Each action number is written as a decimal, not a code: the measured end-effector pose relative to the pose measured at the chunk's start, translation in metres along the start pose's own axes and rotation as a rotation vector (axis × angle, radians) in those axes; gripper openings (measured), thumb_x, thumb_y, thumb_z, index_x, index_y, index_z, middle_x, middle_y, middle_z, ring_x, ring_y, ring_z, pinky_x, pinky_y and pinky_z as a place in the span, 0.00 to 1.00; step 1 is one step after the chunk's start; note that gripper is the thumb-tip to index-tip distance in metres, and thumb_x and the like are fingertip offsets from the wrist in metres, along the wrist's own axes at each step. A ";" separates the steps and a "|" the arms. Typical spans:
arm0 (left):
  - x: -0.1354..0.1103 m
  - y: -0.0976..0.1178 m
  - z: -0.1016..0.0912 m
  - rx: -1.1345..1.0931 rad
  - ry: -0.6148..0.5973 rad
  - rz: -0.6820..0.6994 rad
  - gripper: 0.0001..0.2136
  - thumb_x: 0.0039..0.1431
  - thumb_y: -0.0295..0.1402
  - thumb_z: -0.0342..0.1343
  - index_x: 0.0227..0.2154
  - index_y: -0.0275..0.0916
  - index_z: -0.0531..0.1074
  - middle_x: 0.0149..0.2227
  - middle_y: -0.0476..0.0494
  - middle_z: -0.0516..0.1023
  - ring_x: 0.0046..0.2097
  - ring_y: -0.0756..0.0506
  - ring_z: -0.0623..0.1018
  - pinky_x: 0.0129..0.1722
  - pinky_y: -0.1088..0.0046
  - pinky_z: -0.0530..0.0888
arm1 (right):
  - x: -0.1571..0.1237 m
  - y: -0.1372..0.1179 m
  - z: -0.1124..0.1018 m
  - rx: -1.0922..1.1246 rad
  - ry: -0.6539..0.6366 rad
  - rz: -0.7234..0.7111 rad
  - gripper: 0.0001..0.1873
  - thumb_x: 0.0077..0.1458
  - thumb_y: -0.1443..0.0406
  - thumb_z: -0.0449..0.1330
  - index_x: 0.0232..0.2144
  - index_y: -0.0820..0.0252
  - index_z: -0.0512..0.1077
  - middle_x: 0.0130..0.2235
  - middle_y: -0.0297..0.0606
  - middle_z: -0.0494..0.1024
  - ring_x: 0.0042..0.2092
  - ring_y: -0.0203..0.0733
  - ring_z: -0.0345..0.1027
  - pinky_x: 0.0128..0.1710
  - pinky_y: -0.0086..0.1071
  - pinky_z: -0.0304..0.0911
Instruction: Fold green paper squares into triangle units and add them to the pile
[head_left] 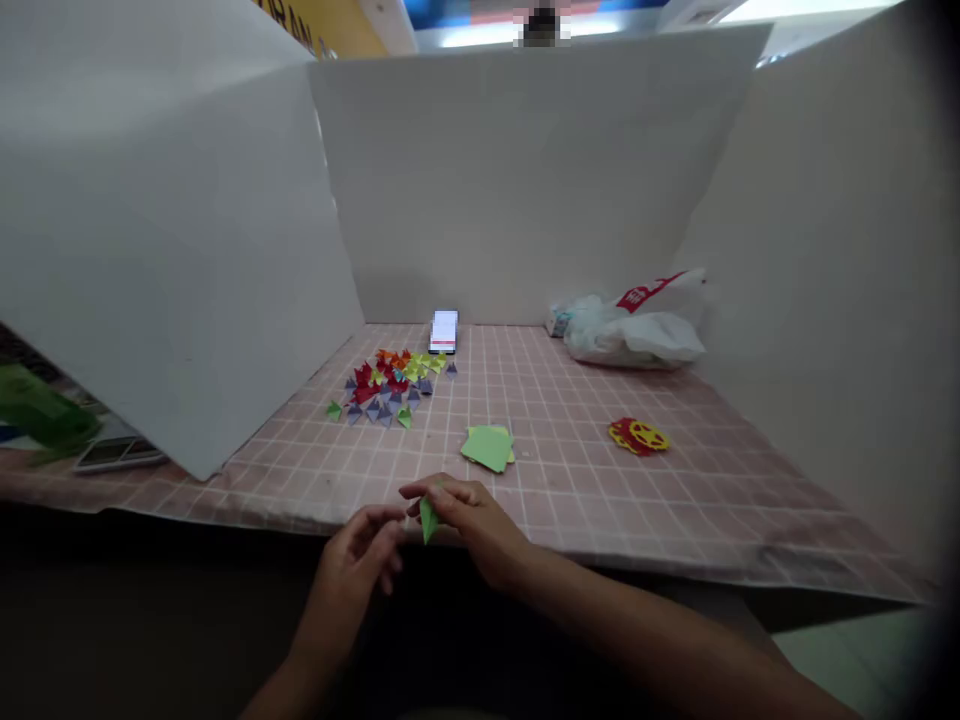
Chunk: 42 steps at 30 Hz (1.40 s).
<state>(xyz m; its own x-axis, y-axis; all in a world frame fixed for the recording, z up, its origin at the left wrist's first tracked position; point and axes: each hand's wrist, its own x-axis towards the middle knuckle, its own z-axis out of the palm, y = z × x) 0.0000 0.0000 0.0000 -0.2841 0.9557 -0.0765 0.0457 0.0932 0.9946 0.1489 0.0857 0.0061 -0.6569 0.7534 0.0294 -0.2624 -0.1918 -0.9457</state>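
Note:
A small green folded paper (pixel 428 520) is pinched between the thumb and fingers of my right hand (pixel 469 515), at the front edge of the table. Just to its left hovers my left hand (pixel 364 550), fingers loosely curved and apart, with nothing visible in them. Beyond the hands lies a short stack of square paper sheets (pixel 488 447), light green on top with yellow edges showing beneath. Further back on the left is a spread of small folded paper pieces (pixel 386 390) in purple, red, orange, yellow and green.
A pink checked cloth (pixel 555 500) covers the table. Red and yellow cut-out discs (pixel 639 436) lie to the right. A lit phone (pixel 443 331) and a white plastic bag (pixel 637 335) stand near the back. White panels (pixel 525 190) enclose three sides.

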 end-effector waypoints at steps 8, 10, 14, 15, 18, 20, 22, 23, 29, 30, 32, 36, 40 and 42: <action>-0.022 0.007 0.042 -0.131 -0.167 0.024 0.13 0.53 0.42 0.62 0.28 0.35 0.75 0.21 0.50 0.71 0.23 0.51 0.69 0.22 0.78 0.66 | -0.055 0.002 -0.002 0.021 0.027 -0.011 0.21 0.59 0.52 0.59 0.46 0.60 0.77 0.33 0.37 0.76 0.34 0.37 0.68 0.43 0.37 0.64; -0.031 0.001 0.047 -0.157 -0.155 0.031 0.12 0.54 0.42 0.61 0.28 0.35 0.74 0.20 0.50 0.71 0.23 0.52 0.68 0.22 0.79 0.66 | -0.068 0.003 -0.006 0.156 0.030 0.000 0.22 0.59 0.52 0.59 0.47 0.60 0.76 0.35 0.39 0.77 0.35 0.39 0.71 0.44 0.40 0.65; -0.048 -0.004 0.055 -0.196 -0.120 0.030 0.12 0.56 0.40 0.60 0.27 0.36 0.72 0.21 0.52 0.71 0.23 0.52 0.69 0.24 0.79 0.67 | -0.092 0.009 -0.008 0.165 0.058 -0.036 0.17 0.57 0.54 0.62 0.34 0.64 0.78 0.32 0.38 0.78 0.34 0.39 0.71 0.45 0.39 0.66; -0.052 -0.005 0.057 -0.195 -0.115 0.029 0.12 0.57 0.40 0.60 0.27 0.36 0.72 0.20 0.52 0.71 0.23 0.52 0.69 0.24 0.78 0.67 | -0.097 0.010 -0.008 0.136 0.076 -0.042 0.16 0.56 0.55 0.63 0.32 0.64 0.78 0.31 0.37 0.77 0.34 0.39 0.71 0.45 0.39 0.66; -0.062 -0.006 0.064 -0.166 -0.117 0.037 0.12 0.57 0.40 0.59 0.26 0.37 0.71 0.19 0.53 0.71 0.22 0.52 0.69 0.25 0.78 0.67 | -0.110 0.012 -0.007 0.061 0.161 -0.043 0.15 0.52 0.55 0.65 0.31 0.63 0.78 0.29 0.35 0.77 0.33 0.38 0.70 0.42 0.37 0.66; -0.067 -0.007 0.068 -0.160 -0.126 0.036 0.12 0.57 0.40 0.59 0.25 0.37 0.70 0.19 0.53 0.71 0.22 0.52 0.69 0.25 0.77 0.67 | -0.117 0.012 -0.006 0.015 0.210 -0.042 0.15 0.51 0.55 0.66 0.30 0.63 0.78 0.28 0.35 0.77 0.32 0.38 0.70 0.40 0.35 0.65; -0.071 -0.008 0.071 -0.168 -0.131 0.029 0.12 0.56 0.41 0.59 0.25 0.37 0.70 0.18 0.53 0.71 0.22 0.52 0.69 0.26 0.77 0.66 | -0.122 0.011 -0.005 -0.022 0.237 -0.045 0.14 0.51 0.56 0.66 0.29 0.63 0.79 0.28 0.35 0.78 0.32 0.38 0.70 0.39 0.34 0.65; -0.073 -0.008 0.072 -0.169 -0.127 0.024 0.12 0.56 0.41 0.59 0.25 0.37 0.70 0.18 0.53 0.71 0.22 0.52 0.68 0.26 0.77 0.66 | -0.124 0.011 -0.005 -0.040 0.245 -0.044 0.14 0.51 0.56 0.65 0.29 0.63 0.79 0.28 0.35 0.78 0.32 0.38 0.70 0.39 0.34 0.65; -0.077 -0.009 0.073 -0.141 -0.101 0.002 0.13 0.54 0.41 0.60 0.22 0.37 0.69 0.17 0.52 0.70 0.21 0.52 0.68 0.26 0.77 0.65 | -0.127 0.016 -0.005 -0.124 0.271 -0.055 0.13 0.52 0.58 0.64 0.27 0.63 0.78 0.27 0.35 0.77 0.30 0.37 0.68 0.36 0.33 0.64; -0.076 -0.009 0.073 -0.139 -0.101 0.002 0.13 0.54 0.41 0.60 0.22 0.37 0.69 0.17 0.52 0.70 0.21 0.52 0.68 0.26 0.77 0.65 | -0.127 0.017 -0.005 -0.140 0.271 -0.056 0.13 0.52 0.58 0.63 0.26 0.63 0.78 0.27 0.35 0.77 0.31 0.37 0.68 0.36 0.33 0.64; -0.076 -0.012 0.072 -0.134 -0.104 0.003 0.13 0.53 0.41 0.60 0.22 0.37 0.69 0.17 0.52 0.70 0.21 0.51 0.68 0.26 0.77 0.65 | -0.126 0.019 -0.005 -0.180 0.280 -0.062 0.13 0.53 0.58 0.62 0.26 0.63 0.77 0.27 0.36 0.77 0.31 0.38 0.68 0.36 0.33 0.63; -0.076 -0.017 0.070 -0.134 -0.112 0.004 0.13 0.54 0.40 0.60 0.22 0.38 0.69 0.18 0.53 0.70 0.22 0.51 0.68 0.26 0.77 0.65 | -0.127 0.020 -0.004 -0.290 0.290 -0.078 0.12 0.54 0.60 0.60 0.25 0.63 0.75 0.27 0.35 0.76 0.31 0.38 0.67 0.35 0.32 0.62; -0.078 -0.021 0.070 -0.159 -0.109 -0.012 0.12 0.54 0.39 0.60 0.22 0.38 0.68 0.19 0.53 0.69 0.22 0.51 0.69 0.25 0.77 0.66 | -0.127 0.020 -0.002 -0.426 0.301 -0.102 0.12 0.55 0.61 0.58 0.24 0.62 0.73 0.27 0.35 0.74 0.31 0.38 0.66 0.35 0.32 0.61; -0.078 -0.023 0.070 -0.167 -0.117 -0.024 0.12 0.54 0.39 0.60 0.23 0.37 0.68 0.20 0.52 0.69 0.22 0.51 0.69 0.26 0.77 0.66 | -0.128 0.021 -0.001 -0.486 0.322 -0.117 0.12 0.55 0.62 0.57 0.23 0.62 0.71 0.26 0.34 0.73 0.30 0.37 0.64 0.33 0.31 0.60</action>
<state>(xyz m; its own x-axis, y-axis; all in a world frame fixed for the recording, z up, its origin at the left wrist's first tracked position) 0.0881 -0.0574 -0.0218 -0.1692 0.9807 -0.0984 -0.1221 0.0782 0.9894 0.2278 -0.0140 -0.0175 -0.3756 0.9197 0.1142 0.0836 0.1564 -0.9842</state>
